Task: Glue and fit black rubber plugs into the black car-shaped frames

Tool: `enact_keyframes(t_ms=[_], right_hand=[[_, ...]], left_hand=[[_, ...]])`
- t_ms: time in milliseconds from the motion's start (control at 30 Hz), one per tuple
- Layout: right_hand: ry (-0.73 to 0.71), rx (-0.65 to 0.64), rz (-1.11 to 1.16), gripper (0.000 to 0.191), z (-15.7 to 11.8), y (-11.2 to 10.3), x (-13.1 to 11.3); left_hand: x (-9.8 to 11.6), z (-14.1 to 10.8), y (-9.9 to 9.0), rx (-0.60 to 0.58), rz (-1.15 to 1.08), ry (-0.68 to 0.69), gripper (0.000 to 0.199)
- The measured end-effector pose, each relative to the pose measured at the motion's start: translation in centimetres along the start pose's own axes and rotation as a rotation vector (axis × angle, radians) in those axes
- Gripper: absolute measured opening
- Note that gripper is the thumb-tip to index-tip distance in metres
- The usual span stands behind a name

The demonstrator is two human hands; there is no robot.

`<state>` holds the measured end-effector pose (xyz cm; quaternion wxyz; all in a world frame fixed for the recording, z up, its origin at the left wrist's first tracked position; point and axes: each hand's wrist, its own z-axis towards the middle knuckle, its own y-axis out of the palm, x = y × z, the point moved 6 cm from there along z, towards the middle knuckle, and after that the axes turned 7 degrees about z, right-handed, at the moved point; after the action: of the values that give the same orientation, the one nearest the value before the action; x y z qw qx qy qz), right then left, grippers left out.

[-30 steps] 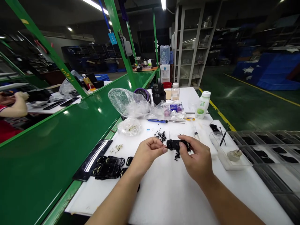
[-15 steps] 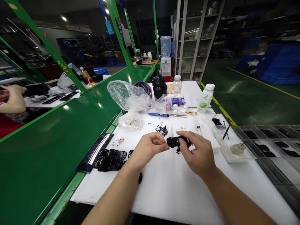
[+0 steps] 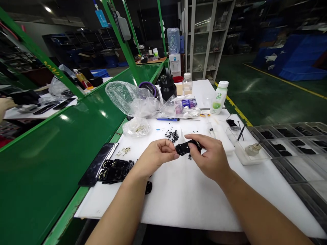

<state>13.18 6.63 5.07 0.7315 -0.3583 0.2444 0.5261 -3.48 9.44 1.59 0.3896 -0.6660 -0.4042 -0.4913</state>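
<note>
Containers first: on the right of the white work surface [image 3: 189, 200] before you, one clear shallow plastic tray [image 3: 251, 164], holding one squat glass jar [image 3: 252, 149] with pale contents, two slim dark tools [image 3: 240, 133] leaning at its far side; farther right, one translucent grey compartmented tray [image 3: 302, 167], flat black pieces in several compartments, too dim to count; far left, one small clear plastic bag [image 3: 136, 127] with small pale bits inside; far right, one white bottle with green label [image 3: 219, 98], contents hidden. Fingers: your left hand [image 3: 158, 153] has thumb and forefinger closed in a pinch against the left end of one glossy black car-shaped piece [image 3: 182, 148]; you cannot tell from here whether a tiny part sits between them. Your right hand [image 3: 211, 154] has thumb and fingers parted by the piece's width, gripping its right part. The piece is raised above the surface, between both hands. Counts: one heap of tiny black parts [image 3: 172, 136], beyond the piece, too many to count; one scatter of small pale parts [image 3: 124, 151], left; one blue-handled pen-shaped tool [image 3: 168, 119], far; glossy black car-shaped shells [image 3: 115, 170], near left, several, partly behind your forearm.
</note>
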Motion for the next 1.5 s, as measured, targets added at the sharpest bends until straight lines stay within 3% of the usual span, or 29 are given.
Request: enact_keyframes(t_ms=[267, 467, 633, 1167, 1500], right_hand=[[0.096, -0.029, 0.057, 0.025, 0.1, 0.1, 0.8], [0.23, -0.152, 0.157, 0.027, 0.1, 0.5, 1.8], [0.224, -0.19, 0.173, 0.027, 0.1, 0.4, 1.6], [0.339, -0.176, 0.197, 0.025, 0.1, 0.1, 2.5], [0.317, -0.201, 0.282, 0.024, 0.2, 0.2, 2.3]], left_hand=[[-0.3, 0.2, 0.2, -0.021, -0.03, 0.0, 0.021], [-1.1, 0.4, 0.6, -0.11, -0.093, -0.063, 0.021], [-1.5, 0.4, 1.2, -0.208, -0.159, -0.089, 0.02], [-1.7, 0.6, 1.3, -0.202, -0.171, -0.117, 0.02], [-1.4, 0.4, 1.5, -0.191, -0.173, -0.125, 0.02]])
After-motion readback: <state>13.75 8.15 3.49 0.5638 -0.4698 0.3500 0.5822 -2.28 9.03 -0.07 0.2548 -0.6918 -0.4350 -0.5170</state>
